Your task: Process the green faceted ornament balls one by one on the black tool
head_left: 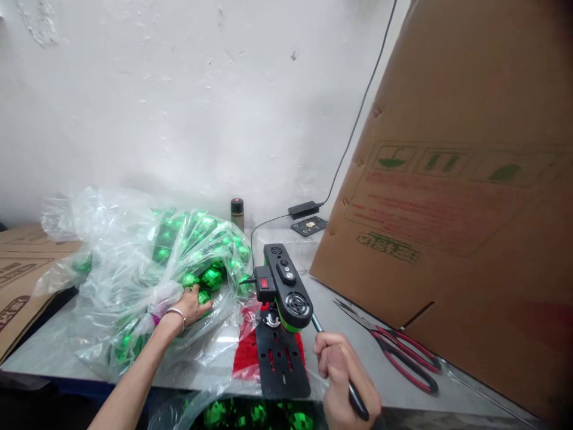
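Note:
My left hand (pixel 190 306), with a bracelet at the wrist, reaches into the mouth of a clear plastic bag (pixel 120 275). Its fingers and thumb close around a faceted, shiny green ball (pixel 204 297), one of several in the bag. In my right hand (pixel 342 373) is a thin metal handle (pixel 358 401) with a black grip, which runs up behind a black device (pixel 286 283). That device has round vents, a side box with a red switch and a slotted black base plate (pixel 282 364). Whether the handle is joined to it is hidden.
Red-handled scissors (pixel 403 352) lie beside a large cardboard box (pixel 447 197) on the right. A red cloth (pixel 245 352) lies under the base plate. Behind are a power adapter (pixel 304 209), phone-like slab (pixel 308 226) and small bottle (pixel 237 212). More green balls (pixel 257 413) show below the table edge.

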Tool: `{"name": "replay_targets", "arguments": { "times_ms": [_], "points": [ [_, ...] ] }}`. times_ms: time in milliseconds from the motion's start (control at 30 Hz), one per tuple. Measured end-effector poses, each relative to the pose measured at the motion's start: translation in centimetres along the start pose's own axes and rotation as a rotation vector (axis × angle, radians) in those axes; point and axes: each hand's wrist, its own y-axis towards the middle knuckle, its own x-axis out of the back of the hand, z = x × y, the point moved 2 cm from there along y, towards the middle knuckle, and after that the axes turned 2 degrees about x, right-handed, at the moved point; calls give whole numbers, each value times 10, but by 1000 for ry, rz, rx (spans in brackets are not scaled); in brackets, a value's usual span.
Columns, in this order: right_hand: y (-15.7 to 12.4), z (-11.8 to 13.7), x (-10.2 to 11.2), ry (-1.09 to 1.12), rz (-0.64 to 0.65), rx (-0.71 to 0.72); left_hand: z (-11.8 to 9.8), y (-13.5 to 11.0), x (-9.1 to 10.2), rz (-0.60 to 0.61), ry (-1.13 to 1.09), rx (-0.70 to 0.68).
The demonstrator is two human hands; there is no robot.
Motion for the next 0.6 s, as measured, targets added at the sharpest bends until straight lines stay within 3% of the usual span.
{"name": "replay_targets", "arguments": {
  "times_ms": [100, 233, 400, 600],
  "points": [
    [1, 1, -1, 8, 0, 17, -6, -9, 4, 61, -141, 125],
    [4, 3, -1, 18, -5, 11, -6, -48, -6, 189, -450, 285],
    [16, 10, -2, 41, 27, -62, 10, -107, -50, 218, -940, 533],
    [29, 15, -1, 18, 81, -80, 26, -150, -106, 219, -868, 506]
  ]
}}
